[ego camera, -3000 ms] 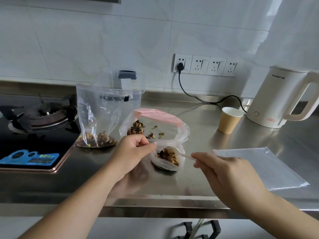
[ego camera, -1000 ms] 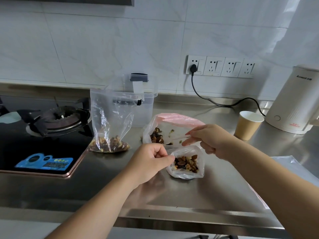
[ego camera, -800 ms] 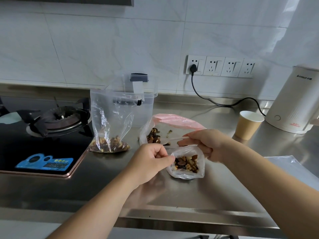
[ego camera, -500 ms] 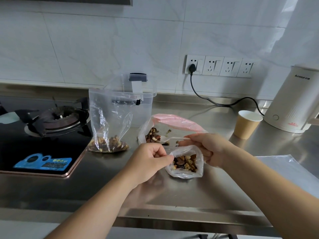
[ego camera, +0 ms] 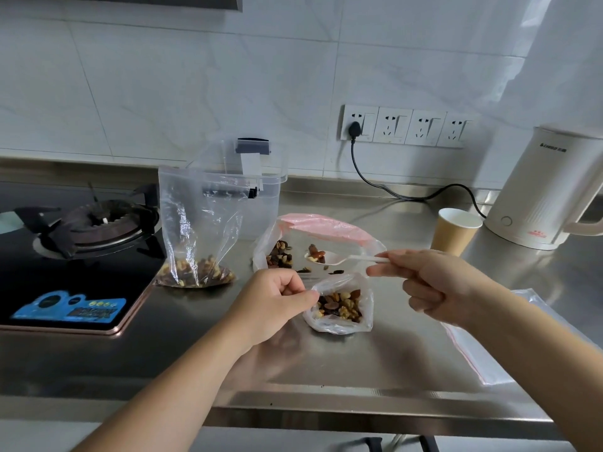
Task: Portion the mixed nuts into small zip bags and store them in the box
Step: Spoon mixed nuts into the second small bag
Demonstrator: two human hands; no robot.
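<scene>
My left hand (ego camera: 272, 305) pinches the rim of a small zip bag (ego camera: 339, 305) and holds it open on the steel counter; nuts fill its bottom. My right hand (ego camera: 434, 285) pinches the handle of a white plastic spoon (ego camera: 342, 257), whose bowl carries a few nuts inside the mouth of the large pink-topped nut bag (ego camera: 313, 246) lying just behind the small bag. A filled zip bag (ego camera: 195, 233) stands upright to the left. Behind it is the clear plastic storage box (ego camera: 261, 194) with a grey latch.
A gas stove (ego camera: 78, 243) takes up the left side. A paper cup (ego camera: 455, 234) and a white electric kettle (ego camera: 551, 190) stand at the right, with a black cord to the wall sockets. Empty zip bags (ego camera: 483, 353) lie flat at the right near the counter's front edge.
My right hand has drawn back to the right, lifting the spoon with a few nuts out of the pile in the large bag. My left hand keeps holding the small bag open.
</scene>
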